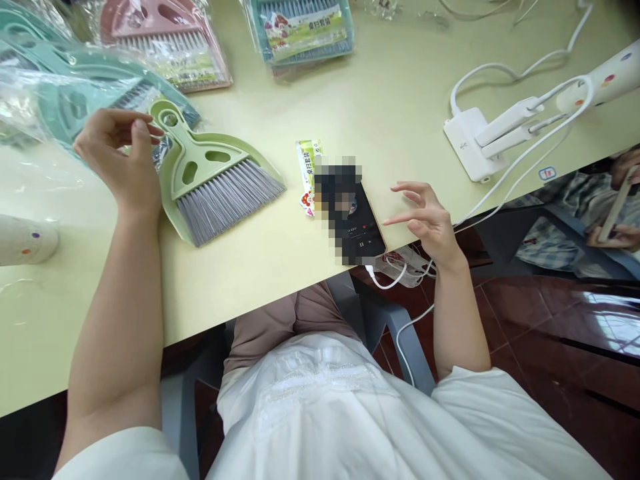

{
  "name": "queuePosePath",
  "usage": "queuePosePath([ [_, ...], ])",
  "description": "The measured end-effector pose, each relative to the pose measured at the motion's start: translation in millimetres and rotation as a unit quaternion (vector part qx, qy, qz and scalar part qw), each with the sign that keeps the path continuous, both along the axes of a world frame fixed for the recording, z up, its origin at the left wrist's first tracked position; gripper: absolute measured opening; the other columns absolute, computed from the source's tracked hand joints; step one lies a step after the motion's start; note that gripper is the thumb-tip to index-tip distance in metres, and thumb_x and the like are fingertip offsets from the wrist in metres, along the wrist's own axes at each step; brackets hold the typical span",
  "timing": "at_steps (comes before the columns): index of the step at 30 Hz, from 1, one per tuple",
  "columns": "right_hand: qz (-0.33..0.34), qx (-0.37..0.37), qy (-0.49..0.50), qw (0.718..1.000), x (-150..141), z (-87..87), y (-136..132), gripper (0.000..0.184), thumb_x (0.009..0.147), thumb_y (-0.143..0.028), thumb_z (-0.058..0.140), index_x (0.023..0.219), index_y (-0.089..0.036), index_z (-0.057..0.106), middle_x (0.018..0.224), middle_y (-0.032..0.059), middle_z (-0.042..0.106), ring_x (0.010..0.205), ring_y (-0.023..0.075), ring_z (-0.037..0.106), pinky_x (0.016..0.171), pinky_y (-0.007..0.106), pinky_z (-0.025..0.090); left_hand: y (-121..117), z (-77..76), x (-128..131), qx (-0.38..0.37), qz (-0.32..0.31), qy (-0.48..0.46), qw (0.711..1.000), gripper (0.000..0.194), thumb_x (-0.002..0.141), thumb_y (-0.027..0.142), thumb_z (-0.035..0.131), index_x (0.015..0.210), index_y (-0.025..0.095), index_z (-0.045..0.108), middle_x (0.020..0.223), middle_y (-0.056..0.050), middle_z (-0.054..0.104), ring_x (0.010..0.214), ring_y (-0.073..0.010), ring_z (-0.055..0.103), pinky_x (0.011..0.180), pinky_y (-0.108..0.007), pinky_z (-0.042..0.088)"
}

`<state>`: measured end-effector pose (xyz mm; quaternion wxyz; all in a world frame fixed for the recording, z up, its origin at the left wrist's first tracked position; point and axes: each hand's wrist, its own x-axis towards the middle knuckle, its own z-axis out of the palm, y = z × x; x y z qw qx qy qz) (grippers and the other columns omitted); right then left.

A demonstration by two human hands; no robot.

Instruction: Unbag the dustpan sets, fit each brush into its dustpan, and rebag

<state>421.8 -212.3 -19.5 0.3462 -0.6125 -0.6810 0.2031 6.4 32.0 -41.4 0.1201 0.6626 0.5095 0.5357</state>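
Observation:
On the left of the table lies a light green dustpan (173, 217) with a matching hand brush (227, 200) with grey bristles nested in it. My left hand (123, 150) is beside the handle end, its fingers loosely bent and apart, with nothing visible in them. A dark-screened phone (363, 230), partly pixelated, lies near the table's front edge with a white cable plugged in. Just right of it is my right hand (425, 223), open, its index finger stretched towards the screen. A small printed label card (304, 163) lies partly behind the phone.
Bagged teal (65, 107), pink (160, 40) and blue (303, 30) dustpan sets lie at the back and left. A white charger (473, 143) with cables sits at right, near a paper cup (607, 83). Another cup (27, 240) lies left. Another person's hands (617, 233) show far right.

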Motion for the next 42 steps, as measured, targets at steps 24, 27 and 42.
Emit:
queuePosePath([
  [24, -0.094, 0.053, 0.033, 0.994, 12.1, -24.5, 2.8, 0.027, 0.096, -0.051, 0.054, 0.114, -0.038, 0.07, 0.137, 0.0046, 0.06, 0.119, 0.0294, 0.064, 0.089, 0.05, 0.059, 1.8, -2.2, -0.8, 0.005, -0.013, -0.01, 1.0, 0.025, 0.085, 0.001, 0.05, 0.094, 0.01, 0.072, 0.082, -0.003, 0.071, 0.075, -0.0122, 0.072, 0.068, -0.025, 0.055],
  [27, -0.092, 0.056, 0.046, 0.993, 13.2, -25.0, 2.9, 0.026, 0.095, -0.05, 0.057, 0.112, -0.038, 0.071, 0.135, 0.0041, 0.061, 0.12, 0.0301, 0.064, 0.09, 0.051, 0.059, -0.2, 0.4, 0.7, 0.012, -0.02, -0.016, 1.0, 0.023, 0.086, 0.001, 0.053, 0.092, 0.011, 0.073, 0.08, -0.003, 0.071, 0.074, -0.0129, 0.072, 0.067, -0.025, 0.055],
  [42, 0.023, -0.015, 0.053, 0.998, -1.1, -4.2, -1.3, 0.04, 0.097, -0.046, 0.052, 0.069, -0.034, 0.078, 0.123, 0.0029, 0.067, 0.107, 0.0261, 0.065, 0.077, 0.046, 0.059, 0.6, -1.8, 0.8, -0.012, -0.028, -0.023, 0.999, 0.026, 0.087, 0.0, 0.051, 0.094, 0.011, 0.072, 0.084, -0.004, 0.07, 0.077, -0.0146, 0.071, 0.071, -0.029, 0.056],
])
